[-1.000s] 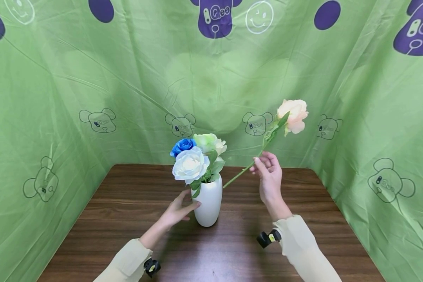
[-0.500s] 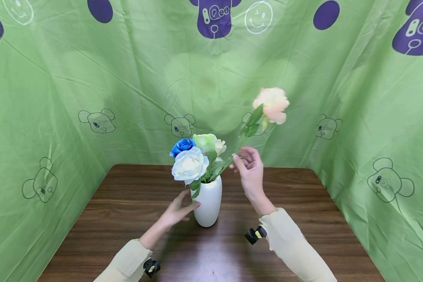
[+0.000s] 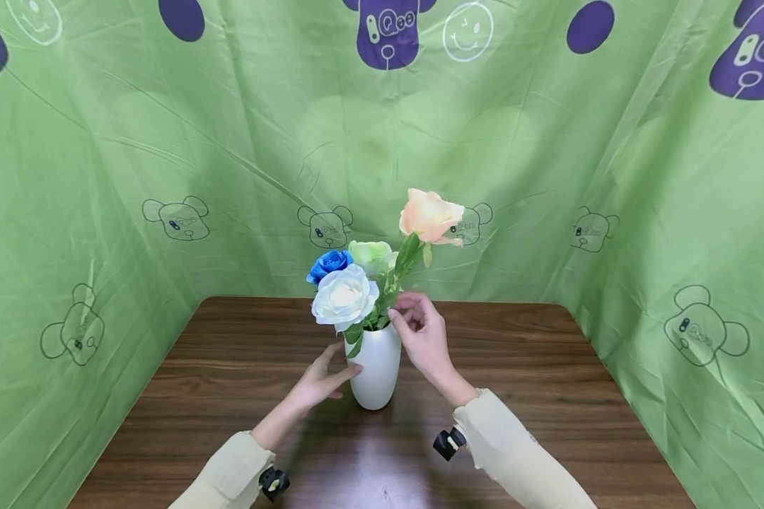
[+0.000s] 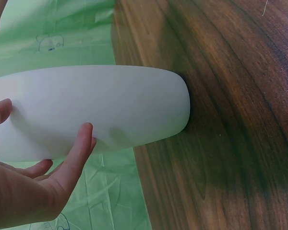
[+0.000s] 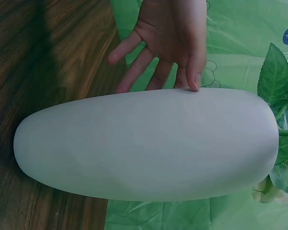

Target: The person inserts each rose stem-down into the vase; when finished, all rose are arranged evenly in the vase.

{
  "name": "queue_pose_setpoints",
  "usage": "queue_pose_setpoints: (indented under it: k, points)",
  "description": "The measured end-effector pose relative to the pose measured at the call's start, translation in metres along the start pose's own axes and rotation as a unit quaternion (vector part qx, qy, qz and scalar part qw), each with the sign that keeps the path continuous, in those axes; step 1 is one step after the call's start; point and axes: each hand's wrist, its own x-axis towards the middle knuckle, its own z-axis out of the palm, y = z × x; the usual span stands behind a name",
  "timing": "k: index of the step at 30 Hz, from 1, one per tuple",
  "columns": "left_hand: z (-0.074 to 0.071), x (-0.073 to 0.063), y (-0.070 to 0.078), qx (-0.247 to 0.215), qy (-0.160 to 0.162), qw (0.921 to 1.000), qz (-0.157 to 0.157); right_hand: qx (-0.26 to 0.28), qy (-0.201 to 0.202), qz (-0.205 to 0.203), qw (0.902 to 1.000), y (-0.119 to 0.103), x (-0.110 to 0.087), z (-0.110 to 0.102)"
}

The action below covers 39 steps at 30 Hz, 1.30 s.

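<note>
A white vase (image 3: 374,371) stands upright on the wooden table, bearing a blue rose (image 3: 330,266), a pale blue rose (image 3: 345,297) and a light green flower (image 3: 371,257). My left hand (image 3: 319,379) rests against the vase's left side, thumb towards the front; in the right wrist view its fairly straight fingers (image 5: 137,69) are spread along the wall. Just above the rim, my right hand (image 3: 423,336) pinches the leafy stem of a peach rose (image 3: 430,216). That bloom tops the others, tilted a little right. The stem's lower end is hidden among leaves at the mouth.
The dark wooden table (image 3: 516,353) reaches back to a green printed curtain (image 3: 242,141), which also hangs along both sides. Each sleeve carries a small black camera, such as the right wrist camera (image 3: 449,444).
The right hand has moved left and down, bringing the peach rose from out at the right to the vase's mouth. The left hand and vase have stayed in place.
</note>
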Motion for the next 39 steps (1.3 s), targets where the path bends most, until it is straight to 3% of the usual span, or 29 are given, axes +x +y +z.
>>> queue_pose_setpoints:
  k: [8,19,30,36,39]
  points:
    - [-0.001,0.001,0.002,-0.013,-0.006,0.9997,-0.019,-0.057,0.011,-0.045,0.9973,0.022,0.005,0.002]
    - [0.000,0.000,0.003,-0.011,-0.004,0.9998,-0.018,-0.103,-0.009,-0.071,0.9921,0.017,0.011,0.003]
    - [0.000,0.000,0.004,-0.014,-0.006,0.9997,-0.018,-0.112,0.000,0.004,0.9938,0.029,-0.007,0.009]
    - [-0.001,0.000,0.005,-0.011,-0.001,0.9996,-0.025,-0.146,0.000,0.007,0.9893,0.033,-0.010,0.012]
    - [0.000,-0.006,0.017,-0.011,-0.001,0.9995,-0.030,-0.176,0.000,0.002,0.9843,0.035,-0.010,0.013]
